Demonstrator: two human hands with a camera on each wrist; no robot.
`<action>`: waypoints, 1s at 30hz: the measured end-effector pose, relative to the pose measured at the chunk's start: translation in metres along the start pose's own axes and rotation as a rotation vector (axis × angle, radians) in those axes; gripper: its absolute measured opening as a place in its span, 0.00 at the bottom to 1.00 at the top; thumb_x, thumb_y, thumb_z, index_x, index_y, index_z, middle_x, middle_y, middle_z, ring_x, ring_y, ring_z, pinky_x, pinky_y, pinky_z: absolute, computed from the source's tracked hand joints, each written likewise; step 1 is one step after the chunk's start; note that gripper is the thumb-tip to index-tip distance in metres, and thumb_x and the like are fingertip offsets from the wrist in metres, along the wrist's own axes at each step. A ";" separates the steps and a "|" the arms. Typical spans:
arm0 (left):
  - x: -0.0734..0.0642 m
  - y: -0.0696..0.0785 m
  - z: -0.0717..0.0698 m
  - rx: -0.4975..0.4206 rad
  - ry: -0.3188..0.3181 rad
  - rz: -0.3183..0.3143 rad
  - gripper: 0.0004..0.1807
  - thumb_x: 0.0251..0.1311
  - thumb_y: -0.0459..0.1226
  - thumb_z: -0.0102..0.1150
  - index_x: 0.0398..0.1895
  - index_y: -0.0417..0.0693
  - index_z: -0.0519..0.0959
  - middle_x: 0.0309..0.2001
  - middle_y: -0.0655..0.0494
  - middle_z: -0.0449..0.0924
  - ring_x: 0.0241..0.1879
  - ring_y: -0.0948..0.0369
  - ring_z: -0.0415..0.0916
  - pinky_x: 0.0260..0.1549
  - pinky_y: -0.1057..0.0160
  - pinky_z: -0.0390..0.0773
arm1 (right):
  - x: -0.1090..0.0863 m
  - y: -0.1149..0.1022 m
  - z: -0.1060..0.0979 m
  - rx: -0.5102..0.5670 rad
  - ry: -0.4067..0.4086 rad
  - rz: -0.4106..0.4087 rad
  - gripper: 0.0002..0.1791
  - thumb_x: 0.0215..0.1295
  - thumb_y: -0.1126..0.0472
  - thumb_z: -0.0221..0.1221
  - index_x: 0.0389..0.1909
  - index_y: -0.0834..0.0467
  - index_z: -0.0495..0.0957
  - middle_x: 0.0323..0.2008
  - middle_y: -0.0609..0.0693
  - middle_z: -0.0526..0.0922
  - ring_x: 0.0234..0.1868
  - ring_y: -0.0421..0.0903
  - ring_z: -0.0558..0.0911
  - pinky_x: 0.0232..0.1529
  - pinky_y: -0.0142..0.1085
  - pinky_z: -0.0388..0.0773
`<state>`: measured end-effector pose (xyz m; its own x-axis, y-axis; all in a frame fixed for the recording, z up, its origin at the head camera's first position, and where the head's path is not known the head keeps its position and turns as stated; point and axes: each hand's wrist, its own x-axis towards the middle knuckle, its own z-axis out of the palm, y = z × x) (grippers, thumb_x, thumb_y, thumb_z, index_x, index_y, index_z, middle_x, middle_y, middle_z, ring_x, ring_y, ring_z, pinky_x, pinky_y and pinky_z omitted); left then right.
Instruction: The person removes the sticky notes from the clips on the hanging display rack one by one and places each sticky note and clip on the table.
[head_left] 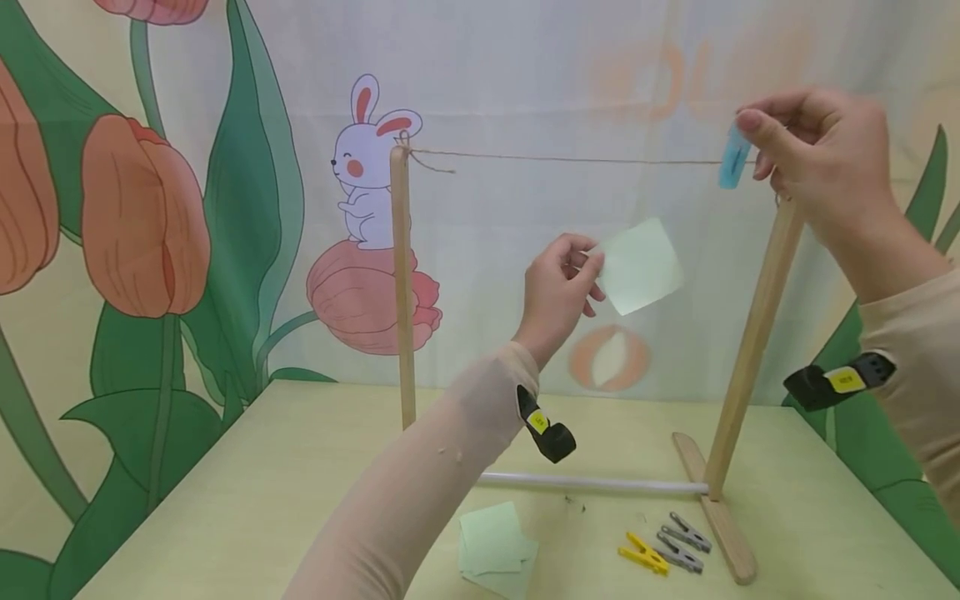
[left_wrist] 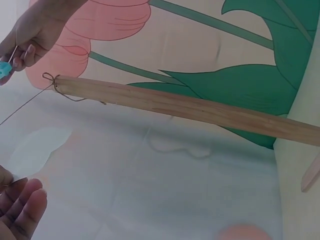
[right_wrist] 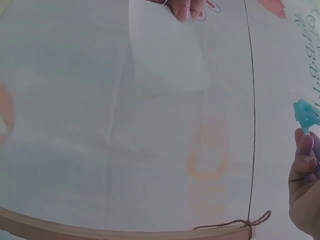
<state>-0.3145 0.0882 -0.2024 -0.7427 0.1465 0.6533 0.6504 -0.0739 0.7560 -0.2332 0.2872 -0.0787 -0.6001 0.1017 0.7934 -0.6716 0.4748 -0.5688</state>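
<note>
A pale green square of paper is pinched by one edge between the thumb and fingers of my left hand, below the string. My right hand holds a blue clothespin up at the string's right end, near the top of the right post. In the right wrist view the clothespin is apart from the string. The twine string runs between two wooden posts. In the left wrist view the paper hangs from the fingertips.
On the table lie a stack of pale green papers, a yellow clothespin and grey clothespins. The right post stands on a wooden foot; a white rod joins the frame low down. Behind hangs a printed cloth.
</note>
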 end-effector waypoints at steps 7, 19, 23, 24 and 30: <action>-0.004 -0.004 -0.005 -0.013 -0.011 -0.004 0.08 0.65 0.32 0.55 0.46 0.39 0.76 0.27 0.49 0.75 0.17 0.63 0.75 0.17 0.61 0.82 | -0.007 0.001 0.005 0.001 -0.034 -0.008 0.02 0.62 0.60 0.63 0.35 0.51 0.83 0.19 0.39 0.78 0.17 0.35 0.73 0.15 0.21 0.66; -0.013 -0.013 -0.015 0.003 -0.044 -0.014 0.07 0.67 0.32 0.53 0.45 0.40 0.76 0.28 0.47 0.74 0.17 0.58 0.77 0.19 0.61 0.83 | -0.022 0.005 0.009 -0.094 -0.085 -0.016 0.05 0.63 0.60 0.62 0.38 0.49 0.84 0.17 0.37 0.77 0.17 0.35 0.72 0.14 0.24 0.65; -0.016 -0.015 -0.018 0.007 -0.070 -0.015 0.08 0.67 0.32 0.52 0.46 0.39 0.75 0.29 0.46 0.74 0.23 0.44 0.79 0.20 0.61 0.84 | -0.026 0.008 0.011 -0.130 -0.094 -0.040 0.06 0.63 0.60 0.62 0.38 0.47 0.84 0.16 0.36 0.77 0.15 0.36 0.70 0.13 0.25 0.63; -0.017 -0.015 -0.019 0.004 -0.074 -0.017 0.08 0.67 0.32 0.52 0.46 0.39 0.75 0.29 0.46 0.74 0.24 0.42 0.79 0.20 0.61 0.84 | -0.027 0.009 0.011 -0.136 -0.098 -0.045 0.07 0.63 0.61 0.62 0.38 0.46 0.84 0.16 0.36 0.76 0.15 0.36 0.69 0.13 0.25 0.63; -0.023 -0.019 -0.023 0.007 -0.092 -0.022 0.08 0.67 0.33 0.53 0.46 0.40 0.76 0.29 0.47 0.74 0.20 0.50 0.79 0.21 0.61 0.84 | -0.035 0.016 0.010 -0.146 -0.123 -0.024 0.09 0.62 0.61 0.63 0.39 0.42 0.83 0.15 0.36 0.76 0.14 0.37 0.68 0.13 0.27 0.62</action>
<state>-0.3134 0.0636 -0.2311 -0.7392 0.2375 0.6302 0.6356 -0.0634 0.7694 -0.2273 0.2826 -0.1178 -0.6393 -0.0148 0.7688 -0.6214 0.5988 -0.5053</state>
